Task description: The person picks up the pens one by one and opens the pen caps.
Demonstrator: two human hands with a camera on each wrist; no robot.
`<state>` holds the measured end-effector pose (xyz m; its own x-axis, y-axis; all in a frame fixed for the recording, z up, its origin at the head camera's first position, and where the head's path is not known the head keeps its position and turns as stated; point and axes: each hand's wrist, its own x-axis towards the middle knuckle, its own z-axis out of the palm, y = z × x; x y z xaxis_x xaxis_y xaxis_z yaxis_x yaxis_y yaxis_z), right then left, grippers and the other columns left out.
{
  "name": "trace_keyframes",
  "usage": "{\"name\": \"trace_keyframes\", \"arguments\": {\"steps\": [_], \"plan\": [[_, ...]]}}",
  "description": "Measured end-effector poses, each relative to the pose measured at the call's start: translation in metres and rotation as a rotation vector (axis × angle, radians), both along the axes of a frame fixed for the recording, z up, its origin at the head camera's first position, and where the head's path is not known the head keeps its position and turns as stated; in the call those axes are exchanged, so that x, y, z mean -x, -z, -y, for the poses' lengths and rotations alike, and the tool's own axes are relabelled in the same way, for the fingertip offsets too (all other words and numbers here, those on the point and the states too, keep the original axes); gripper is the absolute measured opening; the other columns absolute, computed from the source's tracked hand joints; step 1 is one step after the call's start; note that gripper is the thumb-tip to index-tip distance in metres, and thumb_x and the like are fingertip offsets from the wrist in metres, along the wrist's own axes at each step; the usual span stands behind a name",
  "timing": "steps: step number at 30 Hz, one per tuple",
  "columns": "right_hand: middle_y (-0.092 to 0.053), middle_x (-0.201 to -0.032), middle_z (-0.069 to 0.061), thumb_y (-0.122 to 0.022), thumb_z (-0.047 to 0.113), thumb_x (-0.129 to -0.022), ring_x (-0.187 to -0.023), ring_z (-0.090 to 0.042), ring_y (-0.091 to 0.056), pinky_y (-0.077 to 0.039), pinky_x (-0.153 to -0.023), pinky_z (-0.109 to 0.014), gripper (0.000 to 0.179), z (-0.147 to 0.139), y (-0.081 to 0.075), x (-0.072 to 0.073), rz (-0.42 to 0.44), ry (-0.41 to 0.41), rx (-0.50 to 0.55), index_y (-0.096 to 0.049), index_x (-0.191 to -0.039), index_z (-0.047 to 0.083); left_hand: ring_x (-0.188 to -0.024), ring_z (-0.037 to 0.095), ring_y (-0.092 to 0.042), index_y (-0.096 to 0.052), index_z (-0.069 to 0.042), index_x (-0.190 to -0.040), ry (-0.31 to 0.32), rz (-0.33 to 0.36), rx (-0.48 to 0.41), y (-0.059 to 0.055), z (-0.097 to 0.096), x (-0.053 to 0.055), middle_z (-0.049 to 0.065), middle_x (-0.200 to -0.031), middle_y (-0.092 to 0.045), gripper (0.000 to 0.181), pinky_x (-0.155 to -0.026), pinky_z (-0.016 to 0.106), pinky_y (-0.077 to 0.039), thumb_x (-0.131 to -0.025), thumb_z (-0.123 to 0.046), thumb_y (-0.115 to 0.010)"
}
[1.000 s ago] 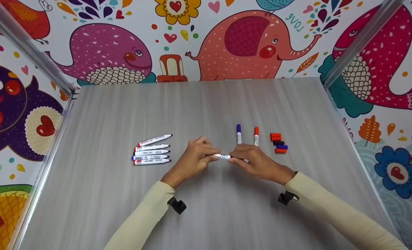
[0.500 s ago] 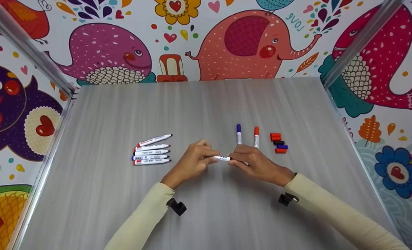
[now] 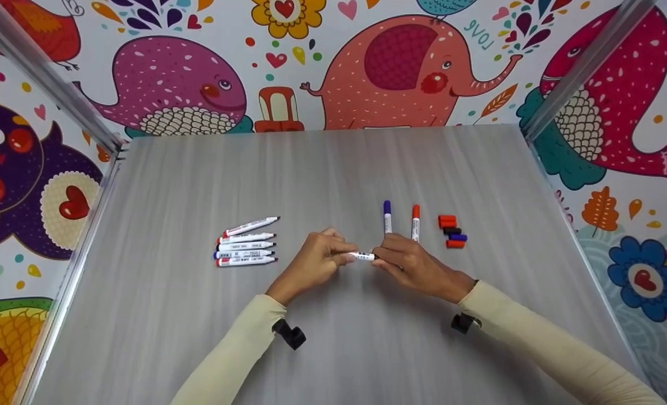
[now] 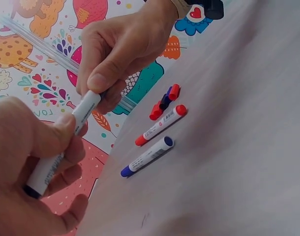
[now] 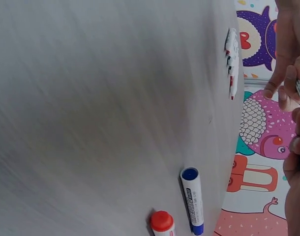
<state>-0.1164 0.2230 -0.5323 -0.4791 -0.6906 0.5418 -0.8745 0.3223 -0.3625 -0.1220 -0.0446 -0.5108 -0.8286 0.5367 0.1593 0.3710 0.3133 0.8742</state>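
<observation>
A white marker (image 3: 363, 256) is held level between both hands above the table. My left hand (image 3: 315, 261) grips its barrel, and a dark end plug shows below that grip in the left wrist view. My right hand (image 3: 415, 263) pinches the opposite end, where a bit of something dark shows; the fingers hide most of it. Just beyond the right hand lie a blue-capped marker (image 3: 387, 216) and a red-capped marker (image 4: 161, 125). To the left, several uncapped white markers (image 3: 247, 246) lie in a row, tips pointing right.
Several loose caps, red (image 3: 447, 221), black (image 3: 451, 231) and blue (image 3: 458, 238), lie in a column at the right. The grey table (image 3: 311, 174) is bordered by cartoon-printed walls (image 3: 198, 84) and metal posts at its back corners.
Both hands stay almost in place around the marker, with only slight shifts of the fingers and left wrist. The things on the table have not moved.
</observation>
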Motion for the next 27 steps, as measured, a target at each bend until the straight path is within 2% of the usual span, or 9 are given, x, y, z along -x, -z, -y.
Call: {"name": "trace_keyframes", "arguments": {"steps": [6, 14, 21, 27], "plan": [[-0.064, -0.092, -0.005, -0.071, 0.014, -0.108, -0.085, -0.02, -0.059, -0.053, -0.076, -0.029, 0.014, -0.0027, -0.001, -0.0002, -0.049, -0.012, -0.03, -0.076, -0.111, 0.002, -0.083, 0.011, -0.055, -0.085, -0.001, -0.116, -0.002, 0.037, 0.003, -0.0012, -0.0012, -0.0014, 0.001, -0.09, -0.068, 0.019, -0.068, 0.025, -0.047, -0.099, 0.002, -0.077], [-0.06, -0.092, -0.006, -0.059, 0.023, -0.115, -0.086, -0.02, -0.059, -0.055, -0.077, -0.027, 0.027, -0.0045, -0.0042, -0.0005, -0.135, -0.014, -0.06, -0.074, -0.112, 0.001, -0.082, 0.012, -0.057, -0.085, 0.001, -0.116, 0.018, 0.056, -0.022, -0.0064, -0.0012, -0.001, 0.003, -0.09, -0.071, 0.02, -0.068, 0.025, -0.046, -0.097, 0.002, -0.077], [-0.059, -0.093, -0.006, -0.058, 0.024, -0.116, -0.087, -0.02, -0.059, -0.056, -0.08, -0.028, 0.027, -0.0045, -0.0063, -0.0019, -0.203, -0.044, -0.09, -0.073, -0.113, 0.002, -0.082, 0.011, -0.058, -0.085, 0.0, -0.116, 0.029, 0.106, -0.027, -0.0036, 0.0001, -0.0031, 0.001, -0.091, -0.071, 0.021, -0.068, 0.025, -0.048, -0.097, 0.004, -0.076], [-0.06, -0.094, -0.006, -0.055, 0.024, -0.117, -0.086, -0.02, -0.059, -0.057, -0.081, -0.027, 0.028, -0.0059, -0.0084, -0.0029, -0.297, -0.044, -0.116, -0.07, -0.113, 0.001, -0.08, 0.012, -0.058, -0.084, 0.0, -0.117, 0.033, 0.127, -0.051, -0.0028, 0.0, -0.0045, 0.002, -0.09, -0.072, 0.022, -0.068, 0.025, -0.048, -0.097, 0.005, -0.076]]}}
